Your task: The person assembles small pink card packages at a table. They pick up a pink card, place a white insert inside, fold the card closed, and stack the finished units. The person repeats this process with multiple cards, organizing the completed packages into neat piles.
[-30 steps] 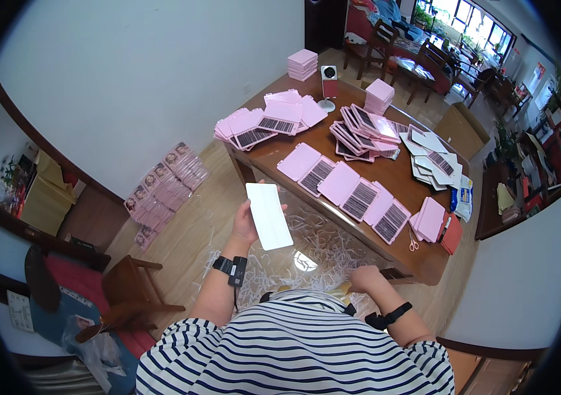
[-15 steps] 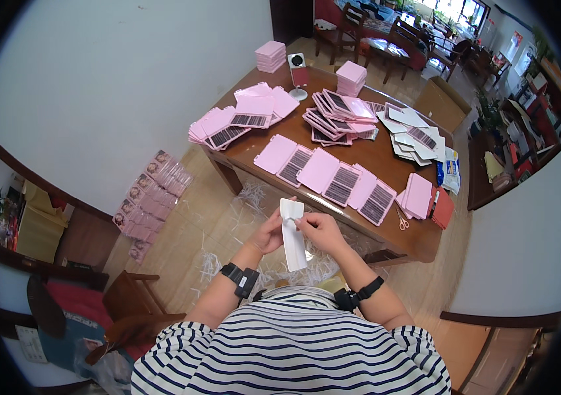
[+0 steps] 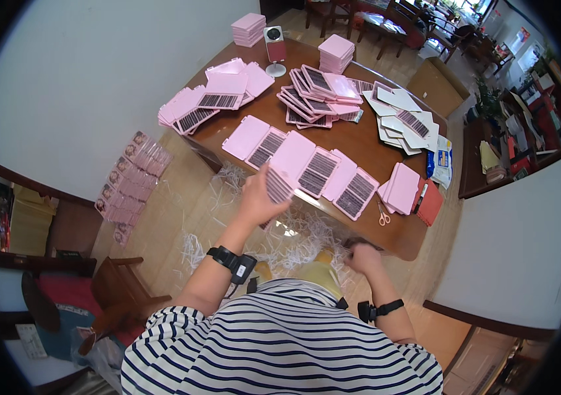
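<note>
My left hand (image 3: pixel 259 201) grips a thin striped card (image 3: pixel 279 186) with dark rows, held at the table's front edge beside the open pink cases. My right hand (image 3: pixel 364 258) is low by the table's front, right of my body. Its fingers look curled but blurred, and whether they hold anything cannot be made out. Three open pink cases (image 3: pixel 291 153) lie in a row along the near edge, dark rows of fine strips in their right halves. Closed pink cases (image 3: pixel 401 189) lie at the right, near pink-handled scissors (image 3: pixel 384 215).
More pink cases are heaped at the table's left (image 3: pixel 224 87) and middle (image 3: pixel 313 99). White cards (image 3: pixel 402 118) are piled at the right, beside a blue-white packet (image 3: pixel 440 161). A small camera on a stand (image 3: pixel 275 49) is at the back. Paper shreds (image 3: pixel 280 253) litter the floor.
The folded white strip that both hands held is gone from view. My left hand has moved forward to the table with the striped card; my right hand has gone right and lower.
</note>
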